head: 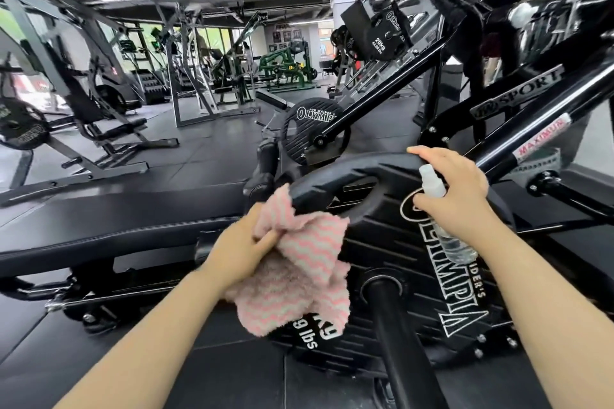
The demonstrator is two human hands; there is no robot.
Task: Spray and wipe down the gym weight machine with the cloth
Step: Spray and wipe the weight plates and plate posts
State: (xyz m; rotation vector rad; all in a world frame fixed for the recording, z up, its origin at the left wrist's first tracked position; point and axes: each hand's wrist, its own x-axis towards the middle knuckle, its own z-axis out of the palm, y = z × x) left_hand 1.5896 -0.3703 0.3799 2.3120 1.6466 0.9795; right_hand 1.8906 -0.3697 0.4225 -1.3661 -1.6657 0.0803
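Left hand [242, 242] bunches pink-and-white cloth [299, 269] in curled fingers, pressed on face of black weight plate [398, 262] on machine sleeve; right hand [455, 189] wraps clear spray bottle [442, 219], nozzle up, forefinger stretched to plate rim; step looks like wiping plate, spray ready; next likely more wiping; bottle contents unclear, seems clear liquid low down.
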